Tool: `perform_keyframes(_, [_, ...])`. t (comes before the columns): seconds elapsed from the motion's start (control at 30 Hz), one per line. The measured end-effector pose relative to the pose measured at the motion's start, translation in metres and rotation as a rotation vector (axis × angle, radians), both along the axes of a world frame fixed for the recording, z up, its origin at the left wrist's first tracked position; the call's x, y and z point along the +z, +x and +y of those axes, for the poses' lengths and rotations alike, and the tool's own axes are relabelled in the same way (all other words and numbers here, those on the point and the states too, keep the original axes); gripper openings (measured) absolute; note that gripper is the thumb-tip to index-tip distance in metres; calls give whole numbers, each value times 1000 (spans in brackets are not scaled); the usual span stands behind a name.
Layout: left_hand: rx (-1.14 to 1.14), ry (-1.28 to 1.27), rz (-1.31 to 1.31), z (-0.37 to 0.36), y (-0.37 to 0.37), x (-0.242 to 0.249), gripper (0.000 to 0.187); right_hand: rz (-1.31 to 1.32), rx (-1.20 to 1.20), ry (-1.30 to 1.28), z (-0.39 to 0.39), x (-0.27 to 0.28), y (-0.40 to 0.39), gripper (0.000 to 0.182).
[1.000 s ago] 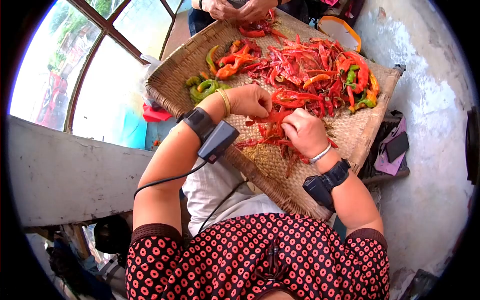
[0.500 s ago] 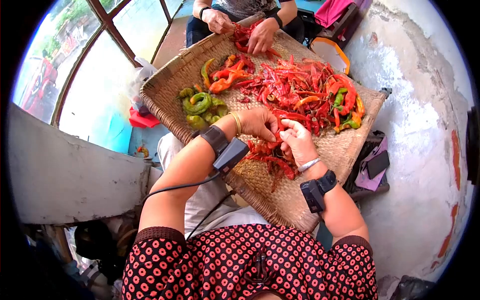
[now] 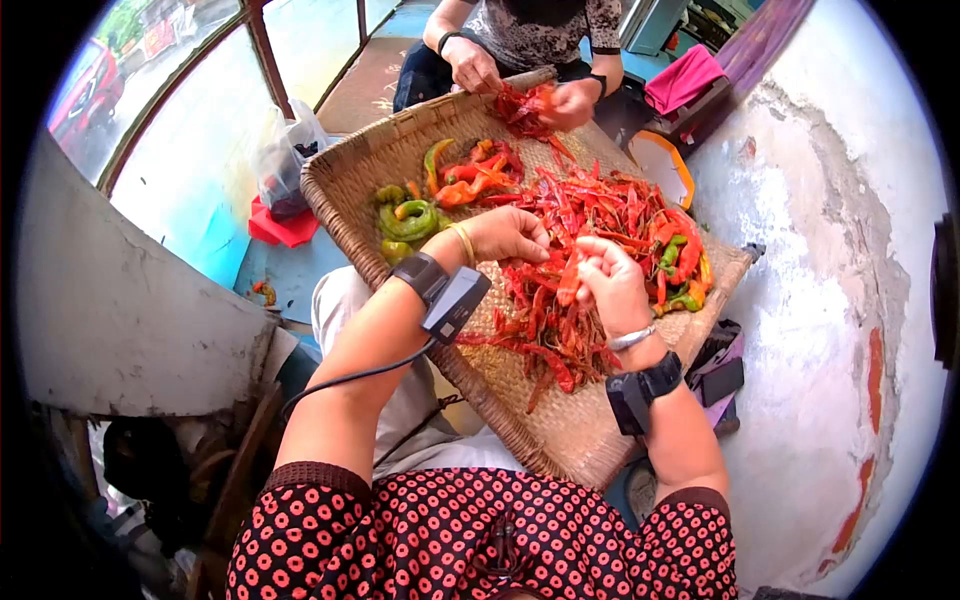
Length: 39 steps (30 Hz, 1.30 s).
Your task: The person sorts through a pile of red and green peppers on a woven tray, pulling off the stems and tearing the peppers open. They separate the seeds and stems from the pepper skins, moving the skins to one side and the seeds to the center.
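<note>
My right hand [image 3: 614, 288] pinches a red chili pepper [image 3: 570, 278], which hangs from the fingertips above the pile of dried red chilies [image 3: 560, 335]. Just to its left, my left hand [image 3: 508, 236] has thumb and fingers closed together; whatever they hold, if anything, is hidden. Both hands are over a shallow woven basket [image 3: 540, 440], with red chilies heaped beyond them. Green peppers [image 3: 408, 222] lie by the basket's left side, and orange-red peppers [image 3: 475, 180] sit behind those.
Across the basket, another person's hands [image 3: 572, 104] handle a bunch of red chilies [image 3: 522, 108]. A plastic bag [image 3: 285, 165] and a red bag [image 3: 280, 225] stand at left. An orange-rimmed item [image 3: 663, 165] is beyond the basket's right side, near a worn wall [image 3: 800, 300].
My hands have moved slightly apart, and a red chili now shows in my right fingertips. More of the chilies below them shows. The other person's right-side hand has lifted; the whole view has shifted.
</note>
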State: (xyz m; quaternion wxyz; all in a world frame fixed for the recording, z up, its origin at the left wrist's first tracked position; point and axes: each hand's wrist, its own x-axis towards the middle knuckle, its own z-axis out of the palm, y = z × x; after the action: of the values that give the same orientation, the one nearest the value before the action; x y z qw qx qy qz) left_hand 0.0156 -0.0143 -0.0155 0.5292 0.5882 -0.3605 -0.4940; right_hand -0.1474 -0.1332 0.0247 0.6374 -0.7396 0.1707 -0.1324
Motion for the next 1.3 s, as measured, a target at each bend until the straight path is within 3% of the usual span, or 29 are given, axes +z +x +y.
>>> perform_keyframes(0.1, [-19,-48,14,-1,-1,-7,11,-92,-131,91,-14,-16,20,26])
perform_keyframes(0.23, [-29,110,108,1,-9,-11,20,-73,-204,23,-23,-49,21,27])
perform_keyframes(0.43, [-143,148,-135,-3,-5,-8,15,-11,-180,68,-35,-63,15,26])
perform_keyframes(0.57, [152,-163,-29,-2,10,-11,15,-22,-126,64,-34,-61,15,26])
perform_keyframes(0.63, [533,-502,105,-5,12,-3,29,-19,-106,53,-30,-58,15,27])
perform_keyframes(0.7, [864,-566,-16,-6,10,8,39,-62,-72,57,-27,-57,15,32])
perform_keyframes(0.73, [1110,-553,-704,-23,43,-41,36,-51,-59,49,-26,-58,15,36])
perform_keyframes(0.77, [1109,-554,-705,-22,38,-39,36,-52,-59,48,-23,-55,15,36])
perform_keyframes(0.9, [296,-3,-376,-11,-5,-9,27,-44,-42,-14,-13,-53,15,41])
perform_keyframes(0.97, [83,-15,-708,-13,-16,-17,26,-23,-23,-61,-10,-56,16,41])
perform_keyframes(1.17, [25,23,-577,-12,-18,-16,21,28,21,-25,-9,-58,17,37])
perform_keyframes(1.23, [22,45,-505,-12,-10,-20,19,-63,-73,-319,-17,-64,20,32])
perform_keyframes(1.3, [276,-52,-530,-11,3,-17,20,-141,-102,-782,-26,-62,22,29])
